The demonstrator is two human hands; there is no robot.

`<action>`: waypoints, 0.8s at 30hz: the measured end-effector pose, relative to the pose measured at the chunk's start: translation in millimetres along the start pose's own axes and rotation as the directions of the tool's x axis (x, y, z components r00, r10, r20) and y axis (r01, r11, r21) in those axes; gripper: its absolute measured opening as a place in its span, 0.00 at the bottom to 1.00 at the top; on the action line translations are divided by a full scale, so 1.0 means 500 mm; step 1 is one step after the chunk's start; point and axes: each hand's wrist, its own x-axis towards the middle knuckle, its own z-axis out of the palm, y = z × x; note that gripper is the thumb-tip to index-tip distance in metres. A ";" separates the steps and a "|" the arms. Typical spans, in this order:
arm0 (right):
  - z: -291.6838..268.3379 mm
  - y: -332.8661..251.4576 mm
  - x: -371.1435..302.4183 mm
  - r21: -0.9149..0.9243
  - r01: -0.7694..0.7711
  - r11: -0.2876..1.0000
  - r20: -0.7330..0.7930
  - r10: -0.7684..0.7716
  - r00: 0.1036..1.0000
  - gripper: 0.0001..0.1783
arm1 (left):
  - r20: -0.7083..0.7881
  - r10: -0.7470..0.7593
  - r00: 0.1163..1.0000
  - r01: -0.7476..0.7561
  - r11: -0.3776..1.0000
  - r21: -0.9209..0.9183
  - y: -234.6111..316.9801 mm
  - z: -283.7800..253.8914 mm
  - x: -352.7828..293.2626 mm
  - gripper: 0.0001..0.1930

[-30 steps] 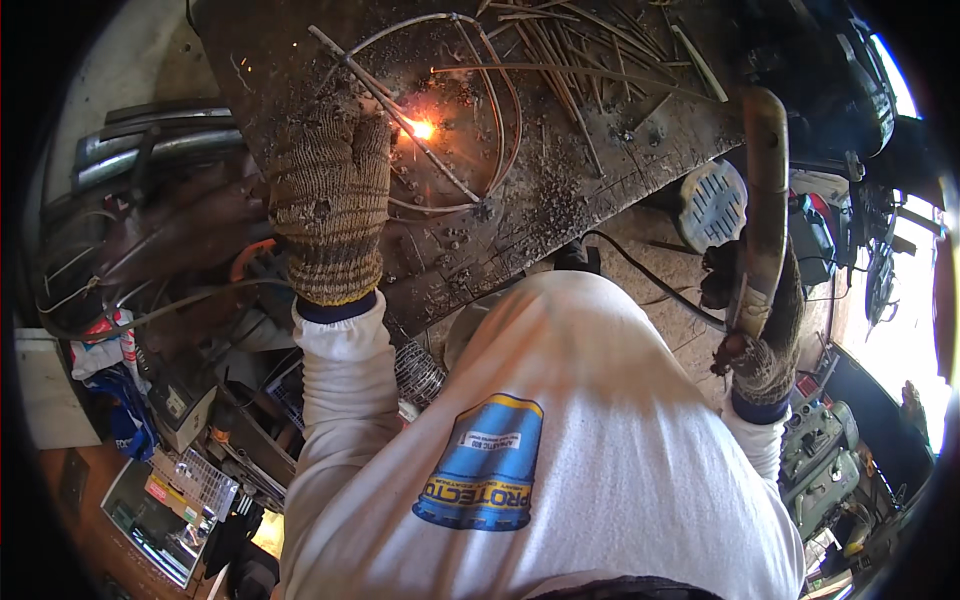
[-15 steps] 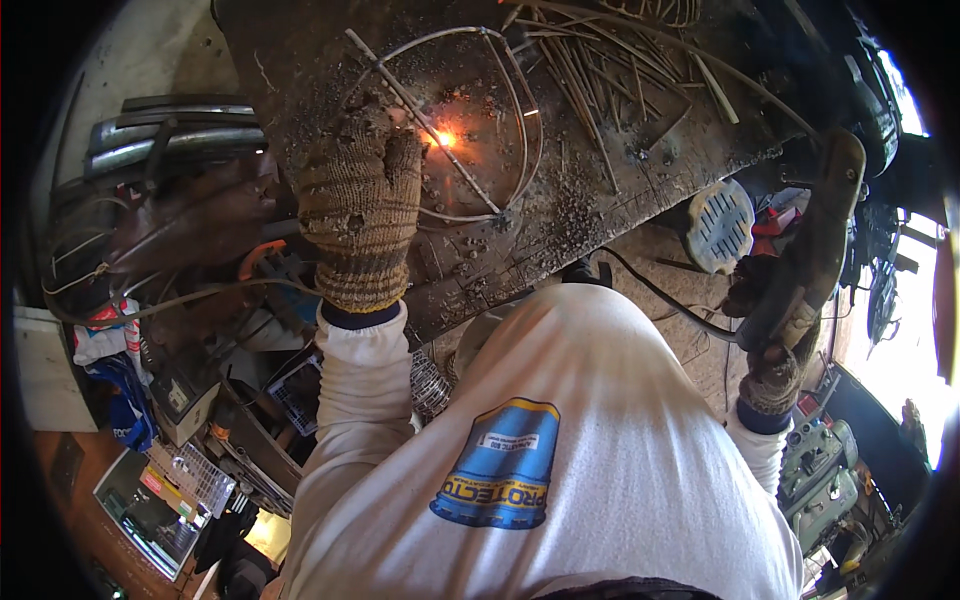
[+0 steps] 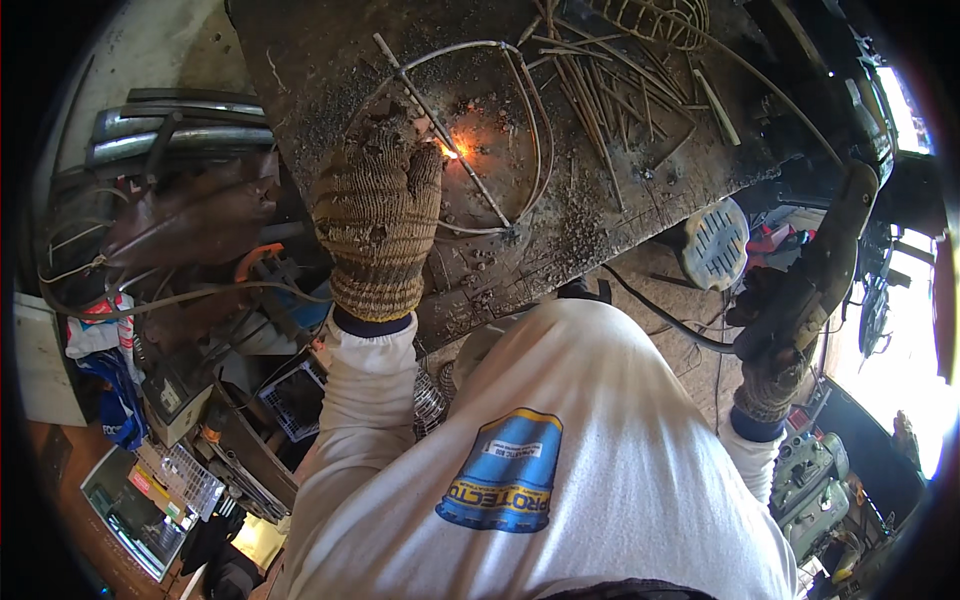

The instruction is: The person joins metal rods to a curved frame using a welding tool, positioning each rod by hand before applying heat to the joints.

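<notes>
My left hand (image 3: 378,225), in a worn brown knitted glove, is over the dark metal bench (image 3: 470,290). Its fingers curl down out of sight, and whatever they hold is hidden. Close to its thumb, a bright orange glow (image 3: 450,152) burns against a thin straight bar (image 3: 470,175). The bar lies across a bent metal rod frame (image 3: 532,130) with a rounded outline. Off to the right, my gloved right hand (image 3: 775,385) is closed around a long brown-and-black object (image 3: 845,220) with a rounded upper end; its kind is unclear.
Loose thin rods (image 3: 600,100) and a wire coil (image 3: 660,20) lie on the bench's far side. A slotted round stool (image 3: 716,245) stands beyond its edge. A black cable (image 3: 670,320) runs toward my right hand. Metal tubes (image 3: 180,130) and a hose (image 3: 200,292) are at left.
The bench, rod frame and my left hand appear slightly lower and farther right in view. The glow keeps its place along the bar. The brown-and-black object's upper end sits lower.
</notes>
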 end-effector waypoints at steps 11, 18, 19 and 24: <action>0.004 0.006 0.000 0.098 0.091 0.991 -0.045 -0.087 0.995 0.61 | -0.076 -0.058 0.995 0.043 0.981 -0.191 -0.022 -0.035 0.000 0.14; 0.029 -0.018 0.008 0.198 0.129 0.972 -0.064 -0.118 0.991 0.50 | -0.013 -0.056 0.998 0.055 0.997 -0.046 -0.014 -0.037 -0.024 0.19; 0.035 -0.021 0.011 0.190 0.131 0.973 -0.055 -0.123 0.991 0.50 | -0.016 -0.069 0.998 0.068 0.996 -0.050 -0.009 -0.038 -0.024 0.19; 0.056 -0.028 0.009 0.198 0.113 0.974 -0.087 -0.097 0.991 0.46 | 0.018 -0.133 0.991 0.134 0.989 -0.070 0.012 -0.040 -0.018 0.15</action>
